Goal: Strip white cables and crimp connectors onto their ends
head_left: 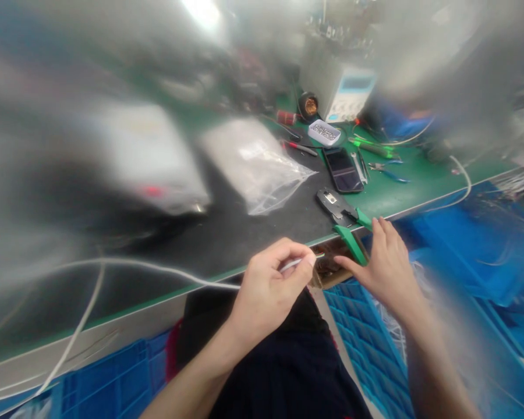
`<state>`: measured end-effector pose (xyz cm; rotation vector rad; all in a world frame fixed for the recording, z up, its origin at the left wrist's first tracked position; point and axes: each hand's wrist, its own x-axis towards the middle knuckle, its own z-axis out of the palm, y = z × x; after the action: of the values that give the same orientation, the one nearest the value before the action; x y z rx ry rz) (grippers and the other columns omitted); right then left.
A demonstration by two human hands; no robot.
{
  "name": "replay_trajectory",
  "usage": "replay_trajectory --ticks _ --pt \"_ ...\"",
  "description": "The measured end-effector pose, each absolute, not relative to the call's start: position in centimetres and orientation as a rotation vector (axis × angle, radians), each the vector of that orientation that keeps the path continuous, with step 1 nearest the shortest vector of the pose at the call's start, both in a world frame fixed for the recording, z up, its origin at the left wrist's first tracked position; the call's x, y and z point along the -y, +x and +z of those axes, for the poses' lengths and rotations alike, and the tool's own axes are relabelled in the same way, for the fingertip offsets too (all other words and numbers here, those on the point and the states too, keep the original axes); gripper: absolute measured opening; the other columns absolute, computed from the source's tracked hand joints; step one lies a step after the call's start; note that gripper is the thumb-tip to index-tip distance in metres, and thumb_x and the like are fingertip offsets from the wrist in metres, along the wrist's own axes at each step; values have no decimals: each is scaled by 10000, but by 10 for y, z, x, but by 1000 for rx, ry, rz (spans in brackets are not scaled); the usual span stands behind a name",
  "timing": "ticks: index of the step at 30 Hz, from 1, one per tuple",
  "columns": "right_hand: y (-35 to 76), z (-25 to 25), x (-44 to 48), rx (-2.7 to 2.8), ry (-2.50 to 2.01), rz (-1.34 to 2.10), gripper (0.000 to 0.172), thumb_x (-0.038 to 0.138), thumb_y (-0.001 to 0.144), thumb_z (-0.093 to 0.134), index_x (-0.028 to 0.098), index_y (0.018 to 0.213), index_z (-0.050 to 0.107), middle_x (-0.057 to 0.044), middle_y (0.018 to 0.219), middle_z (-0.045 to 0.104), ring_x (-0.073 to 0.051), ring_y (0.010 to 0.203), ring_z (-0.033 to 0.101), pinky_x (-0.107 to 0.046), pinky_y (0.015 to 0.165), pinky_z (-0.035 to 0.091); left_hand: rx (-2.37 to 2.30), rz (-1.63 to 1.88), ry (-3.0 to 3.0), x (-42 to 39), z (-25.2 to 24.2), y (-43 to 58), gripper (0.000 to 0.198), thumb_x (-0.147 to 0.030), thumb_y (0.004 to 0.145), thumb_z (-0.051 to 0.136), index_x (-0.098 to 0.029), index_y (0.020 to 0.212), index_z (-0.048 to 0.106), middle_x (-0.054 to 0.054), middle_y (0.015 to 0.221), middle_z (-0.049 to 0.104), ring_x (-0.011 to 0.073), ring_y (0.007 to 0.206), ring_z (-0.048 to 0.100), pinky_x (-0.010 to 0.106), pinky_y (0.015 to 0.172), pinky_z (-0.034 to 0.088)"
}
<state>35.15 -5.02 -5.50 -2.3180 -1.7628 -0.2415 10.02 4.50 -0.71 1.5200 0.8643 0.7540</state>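
Pinches one white cable (205, 283) in the left hand (271, 288). Holds the right hand (385, 265) open beside one crimper's (337, 207) two green handles (350, 242), near one phone (343, 169) on the counter (432, 174).

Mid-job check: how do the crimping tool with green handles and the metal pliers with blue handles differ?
Size: the black, green-handled metal crimping tool looks bulkier than the slim, blue-handled metal pliers.
Colour: the crimping tool's handles are green, the pliers' blue.
Pose: the crimping tool's handles jut past the front edge of the green-topped bench; the pliers lie wholly on it.
Both have two handles, spread apart.
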Motion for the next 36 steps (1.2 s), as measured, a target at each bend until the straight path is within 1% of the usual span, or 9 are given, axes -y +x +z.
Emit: replay_trajectory --ticks 5,9,11,14,17,19,21,30,36 --pt "352 -61 41 1641 -2475 -151 1027 590 951 717 -69 1648 350 -411 1574 483 -575 1443 477 -710 1148 445 -861 751 1470 -47 -5 101 157 -215 1025 696 -175 892 770 -14 816 702 102 681 593 175 634 486" --pt "343 -54 33 1306 -2384 108 923 403 851 748 -45 1603 457 -388 1486 515 -590 1411 455 -771 1172 346 -851 762 1454 -47 -3 100 151 -210 1019 700 -173 890 770 -17 814 707 98 685 597 167 640 488" --pt "337 -52 35 1162 -2309 183 900 353 800 752 -9 1580 487 -364 1469 524 -566 1377 490 -772 1176 332 -852 769 1446 -48 -3 100 153 -200 1015 698 -172 882 768 -17 811 709 97 681 598 166 635 487" --pt "322 -50 48 1079 -2210 327 733 363 834 701 92 1499 554 -259 1320 657 -444 1189 646 -670 1080 496 -855 774 1439 -50 -2 100 148 -193 1011 697 -172 882 768 -17 815 711 94 669 596 165 618 482" --pt "296 -43 65 1030 -1919 707 496 337 899 581 199 1374 631 -131 1112 749 -314 953 717 -487 872 614 -856 775 1471 -50 -1 101 152 -191 1014 695 -176 884 772 -18 819 705 94 688 605 160 629 483" --pt "277 -36 73 844 -1536 1059 475 271 871 602 234 1341 654 -111 1137 740 -290 930 689 -452 833 590 -859 772 1498 -49 0 102 160 -186 1017 693 -180 878 772 -22 804 692 92 689 605 159 635 483" --pt "261 -30 77 694 -1313 1222 444 215 834 666 255 1275 689 -79 1088 718 -271 925 639 -422 826 545 -858 774 1502 -48 2 103 160 -185 1019 695 -182 875 764 -28 777 672 90 666 598 161 615 478" --pt "245 -31 79 653 -1306 1330 184 208 871 721 234 1050 689 -23 968 587 -206 843 486 -330 720 414 -821 748 1538 -42 -2 101 162 -137 1017 684 -197 894 770 -41 843 683 67 692 623 136 614 474" --pt "245 -32 81 710 -1382 1285 157 283 886 740 241 1005 647 -3 888 546 -191 758 460 -318 671 422 -825 735 1521 -42 -4 102 143 -120 1011 683 -190 914 762 -48 847 689 54 675 631 129 608 471"
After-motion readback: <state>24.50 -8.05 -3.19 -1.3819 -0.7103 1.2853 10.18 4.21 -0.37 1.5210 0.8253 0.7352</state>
